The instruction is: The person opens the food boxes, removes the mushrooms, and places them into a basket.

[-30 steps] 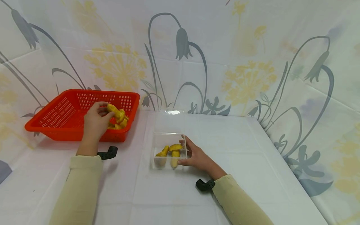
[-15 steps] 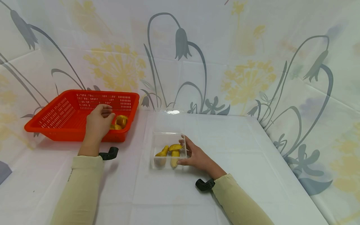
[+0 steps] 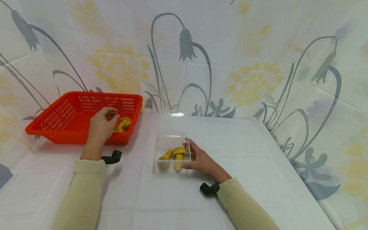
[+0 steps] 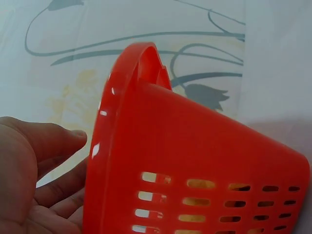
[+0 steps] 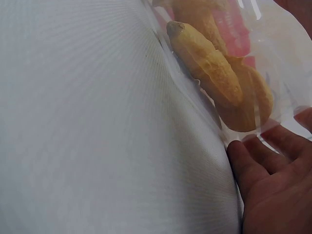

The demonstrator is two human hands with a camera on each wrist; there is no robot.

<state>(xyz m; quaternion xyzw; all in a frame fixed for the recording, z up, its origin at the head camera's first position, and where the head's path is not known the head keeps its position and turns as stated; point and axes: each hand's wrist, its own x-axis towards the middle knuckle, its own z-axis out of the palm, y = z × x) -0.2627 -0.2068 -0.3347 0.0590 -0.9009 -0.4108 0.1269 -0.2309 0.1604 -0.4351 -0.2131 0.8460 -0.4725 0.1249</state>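
Observation:
Over the near right part of a red plastic basket [image 3: 66,136] is my left hand [image 3: 102,125], with bent, loose fingers and a gap to the thumb in the left wrist view. No object shows between them. Right beside its fingertips, yellow toy mushrooms [image 3: 125,124] lie in the basket's right corner, partly hidden by the basket wall and hand. My right hand [image 3: 201,160] grips the right side of a clear plastic box [image 3: 172,139], thumb at the front and fingers farther back. Inside the box lie two yellow mushrooms, one [image 3: 165,156] left and one [image 3: 179,156] right.
The box's clear lid [image 3: 172,123] lies folded back behind it. A white cloth [image 3: 244,153] covers the table, and a flowered sheet [image 3: 224,48] hangs behind and at the right. A grey object [image 3: 4,175] shows at the left edge.
My left hand has let go of a yellow mushroom, which dropped onto the others in the basket and tipped over. The hand has drifted slightly right. My right hand and the box stay put.

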